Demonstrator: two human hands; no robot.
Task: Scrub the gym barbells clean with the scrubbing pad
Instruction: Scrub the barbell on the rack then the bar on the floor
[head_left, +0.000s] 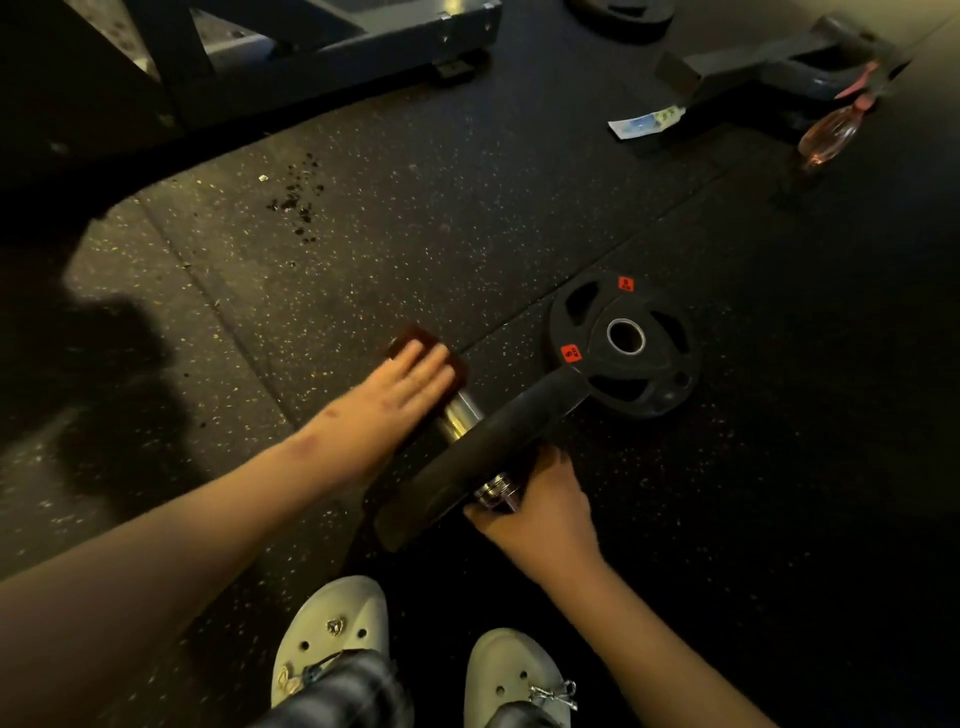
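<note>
A short barbell lies on the dark rubber floor, its chrome sleeve (460, 415) sticking out past a black plate (493, 447) seen edge-on. My left hand (410, 382) lies with straight fingers on a dark red-brown scrubbing pad (418, 338), pressing it onto the far end of the sleeve. My right hand (540, 506) grips the chrome bar (496, 491) on the near side of the plate, fingers curled under it.
A loose black plate with orange labels (626, 340) lies flat just right of the bar. A pink spray bottle (831, 132) and a small packet (647, 122) sit far right by a machine base (769, 65). Wet spots (298, 200) mark the floor. My shoes (332, 639) are below.
</note>
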